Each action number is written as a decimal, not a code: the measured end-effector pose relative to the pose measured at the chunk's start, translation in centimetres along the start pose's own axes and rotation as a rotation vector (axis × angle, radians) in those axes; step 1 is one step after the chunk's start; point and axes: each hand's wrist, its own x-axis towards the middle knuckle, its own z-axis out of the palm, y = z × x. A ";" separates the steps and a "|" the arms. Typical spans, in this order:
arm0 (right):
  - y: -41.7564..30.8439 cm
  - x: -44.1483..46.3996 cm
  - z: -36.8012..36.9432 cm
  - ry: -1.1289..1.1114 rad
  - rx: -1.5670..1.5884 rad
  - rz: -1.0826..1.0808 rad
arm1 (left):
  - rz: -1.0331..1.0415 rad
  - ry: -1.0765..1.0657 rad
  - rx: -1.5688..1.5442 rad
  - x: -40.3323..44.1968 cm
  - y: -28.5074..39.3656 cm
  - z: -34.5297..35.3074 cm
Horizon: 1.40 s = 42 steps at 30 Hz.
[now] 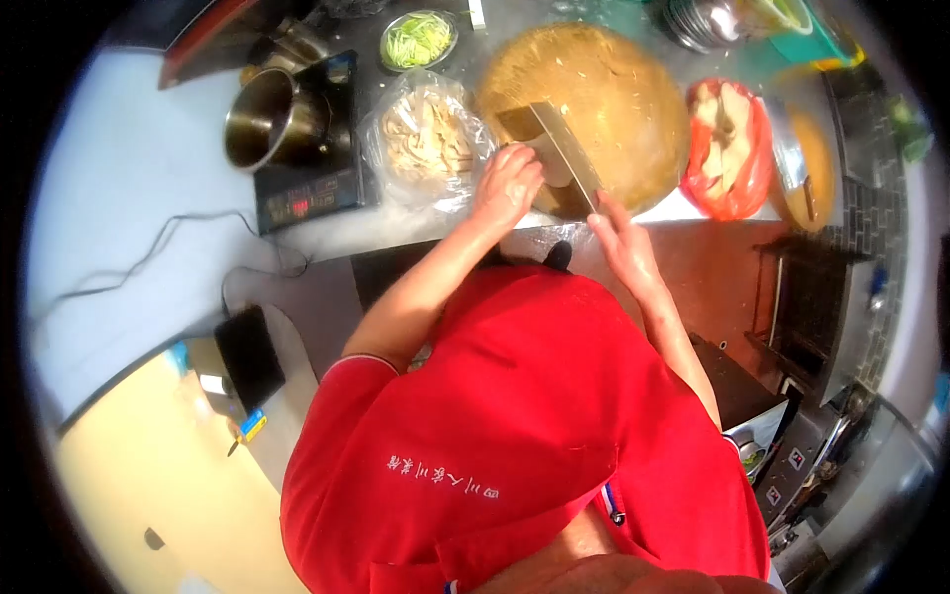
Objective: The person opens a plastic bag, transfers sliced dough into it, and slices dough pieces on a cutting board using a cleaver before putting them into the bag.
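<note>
My right hand (623, 243) grips the handle end of a cleaver (566, 148). Its broad blade stands on edge over the near left part of a round wooden chopping board (623, 99). Beside the blade, the curled fingers of my left hand (511, 184) press on a pale, smooth piece of food (554, 166), whose kind I cannot make out. Just left of that hand sits a clear plastic bag (427, 139) with pale cut strips in it. To the right of the board lies a red plastic bag (730, 148), opened around large pale pieces.
A bowl of green shreds (420, 42) stands at the back. At the left, a metal pot (267, 121) rests by an induction cooker (309, 198). A second knife (790, 158) lies on a smaller wooden board (817, 168) at the right. A teal container (816, 45) is at the back right.
</note>
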 end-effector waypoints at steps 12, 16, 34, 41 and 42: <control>2.8 -0.5 -1.2 0.034 0.121 -0.200 | -0.075 -0.129 0.080 1.5 3.2 0.8; -0.4 -1.5 -1.8 -0.183 -0.167 -0.208 | 0.015 -0.019 0.228 0.1 3.9 1.3; 1.9 -3.3 -1.7 -0.197 -0.511 -0.235 | -0.069 0.097 0.102 -3.3 2.7 4.5; 1.5 -0.4 -1.2 -0.221 -0.473 -0.230 | -0.033 0.168 0.089 -2.9 2.1 4.9; 1.4 -0.1 -1.2 -0.226 -0.471 -0.238 | -0.032 0.164 0.097 -2.9 2.1 4.8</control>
